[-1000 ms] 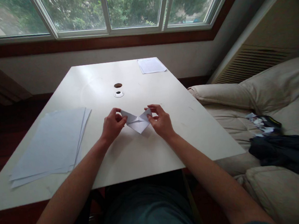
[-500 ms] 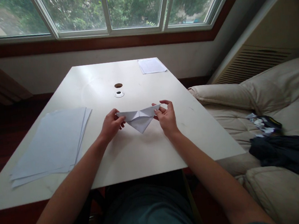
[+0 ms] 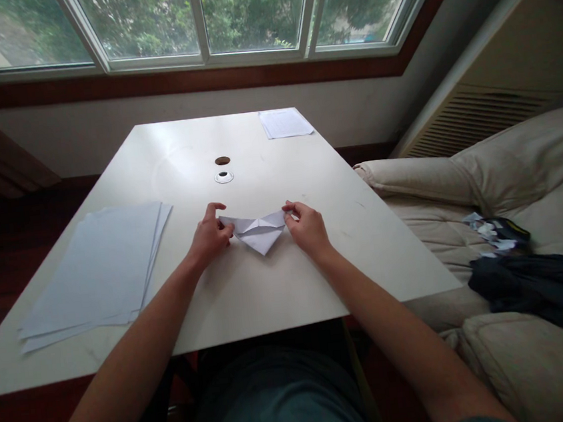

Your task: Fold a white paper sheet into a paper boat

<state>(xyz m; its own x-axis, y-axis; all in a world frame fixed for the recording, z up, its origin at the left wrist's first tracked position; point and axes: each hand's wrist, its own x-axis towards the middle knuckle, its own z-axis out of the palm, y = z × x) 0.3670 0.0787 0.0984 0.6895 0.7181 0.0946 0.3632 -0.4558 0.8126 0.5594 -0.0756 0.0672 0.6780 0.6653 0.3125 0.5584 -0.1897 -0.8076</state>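
While the left hand [image 3: 208, 237] and right hand [image 3: 309, 228] pinch its corners, the folded white paper [image 3: 263, 240] stands creased, apparently unflattened.

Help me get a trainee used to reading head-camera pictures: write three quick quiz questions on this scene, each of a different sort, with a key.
1. Multiple choice: Where does the large paper stack lie?
a) on the windowsill
b) on the table, left of the left hand
c) on the floor

2. True or false: Both the left hand and the right hand touch the folded paper.

3. Fill in: The folded paper's lower tip points away from the window, toward the person's ____.

Key:
1. b
2. True; each hand grips one end.
3. body
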